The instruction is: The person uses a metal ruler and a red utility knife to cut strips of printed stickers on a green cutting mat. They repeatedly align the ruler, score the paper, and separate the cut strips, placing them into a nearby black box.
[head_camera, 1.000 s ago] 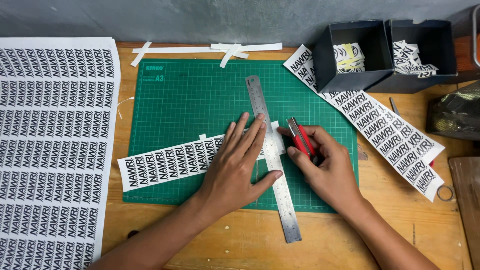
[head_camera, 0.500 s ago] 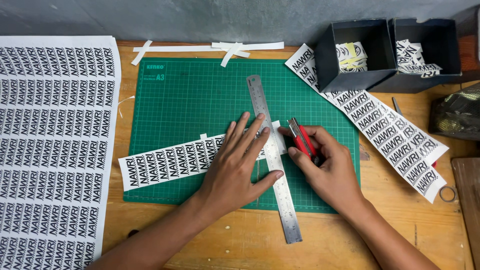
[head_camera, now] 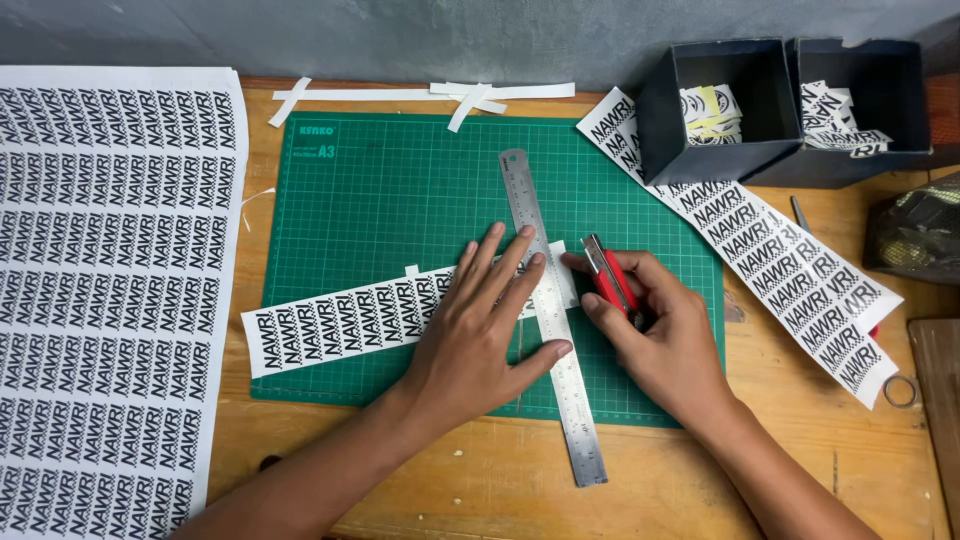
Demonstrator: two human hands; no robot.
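One white printed label strip point(head_camera: 340, 325) lies mid-mat on the green cutting mat point(head_camera: 400, 180), left hand point(head_camera: 480, 330) flat pinning the steel ruler point(head_camera: 550, 310), right hand point(head_camera: 650, 330) clasping the red cutter point(head_camera: 610, 285); far end uncut, cut pieces in dark boxes point(head_camera: 715, 160) at bench's far right corner.

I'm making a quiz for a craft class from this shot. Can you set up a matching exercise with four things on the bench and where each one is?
Things:
1. steel ruler
2. red knife
3. printed strip
4. dark boxes

Places:
A. at the far right of the bench, with cut pieces inside
B. held in the right hand, beside the ruler's edge
C. pressed down by the left hand, lying across the strip
D. flat on the green mat, running out to the left from under the left hand

Pairs: 1-C, 2-B, 3-D, 4-A
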